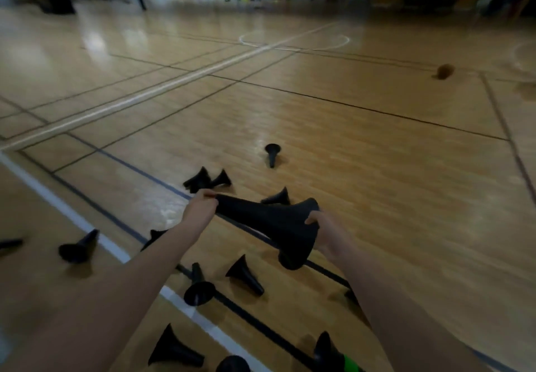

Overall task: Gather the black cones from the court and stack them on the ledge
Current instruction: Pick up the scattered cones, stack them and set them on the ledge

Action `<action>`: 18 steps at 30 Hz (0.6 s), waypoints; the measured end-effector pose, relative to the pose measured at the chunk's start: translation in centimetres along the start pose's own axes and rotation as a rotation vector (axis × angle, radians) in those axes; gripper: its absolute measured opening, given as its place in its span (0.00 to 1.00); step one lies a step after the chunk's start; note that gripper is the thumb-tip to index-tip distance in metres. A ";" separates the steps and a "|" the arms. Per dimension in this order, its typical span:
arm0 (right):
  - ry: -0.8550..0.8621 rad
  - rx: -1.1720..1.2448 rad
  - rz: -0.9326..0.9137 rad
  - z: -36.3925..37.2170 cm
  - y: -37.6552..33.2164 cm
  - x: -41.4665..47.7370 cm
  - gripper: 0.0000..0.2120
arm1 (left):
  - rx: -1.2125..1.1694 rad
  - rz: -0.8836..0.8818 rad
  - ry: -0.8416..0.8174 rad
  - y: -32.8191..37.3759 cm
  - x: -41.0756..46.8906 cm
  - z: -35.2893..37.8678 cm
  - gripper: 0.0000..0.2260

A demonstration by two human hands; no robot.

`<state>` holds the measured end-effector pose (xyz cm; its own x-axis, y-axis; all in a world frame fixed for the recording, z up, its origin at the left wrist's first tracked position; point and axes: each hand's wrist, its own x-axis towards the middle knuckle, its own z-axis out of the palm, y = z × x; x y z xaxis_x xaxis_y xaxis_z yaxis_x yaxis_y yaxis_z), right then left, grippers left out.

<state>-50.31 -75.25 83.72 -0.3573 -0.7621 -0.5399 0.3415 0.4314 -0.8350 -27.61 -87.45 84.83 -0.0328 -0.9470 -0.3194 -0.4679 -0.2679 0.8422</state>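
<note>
Got a black cone (266, 220) held sideways over the court floor (377, 168). My left hand (201, 207) is wrapped round the narrow tip and my right hand (329, 236) is curled over the flared base rim. It looks pretty long, and I honestly can't tell if it's one cone or a few nested together, it's just one black blob.

The rest are scattered below my arms. There's a lone cone (272, 154) lying on its side further out, and a touching pair (207, 181) just past my left hand. A half-hidden cone (277, 197) sits behind the one I'm holding, and a covered cone (155, 235) pokes out from under my left forearm.

At the bottom edge a rounded cone (232, 364) is cut off. So is a green thing (351, 367) right beside a tilted cone (326, 348), no clue what that is. Far off to the right there's a brown blur (443, 71) on the floor, too smeared to name.
</note>
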 end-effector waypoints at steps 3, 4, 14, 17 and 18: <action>-0.112 -0.041 0.041 1.6 0.2 -0.1 0.33 | -0.089 -0.069 0.107 -2.7 -2.2 -2.4 0.09; -0.140 -0.053 0.040 2.2 0.3 -0.4 0.32 | -0.103 -0.085 0.136 -3.8 -3.0 -3.3 0.09; -0.528 -0.345 0.064 15.6 6.3 -6.7 0.19 | -0.268 -0.273 0.551 -16.0 -17.5 -15.4 0.11; -0.618 -0.511 0.109 21.2 8.1 -10.5 0.18 | -0.250 -0.310 0.655 -20.1 -22.6 -19.6 0.11; -0.637 -0.553 0.111 22.7 8.8 -11.5 0.17 | -0.234 -0.324 0.683 -21.4 -24.1 -20.6 0.10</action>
<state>-23.46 -73.71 85.00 0.2676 -0.7559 -0.5976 -0.1877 0.5674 -0.8018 1.40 -62.58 83.40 0.6584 -0.6941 -0.2911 -0.1607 -0.5075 0.8465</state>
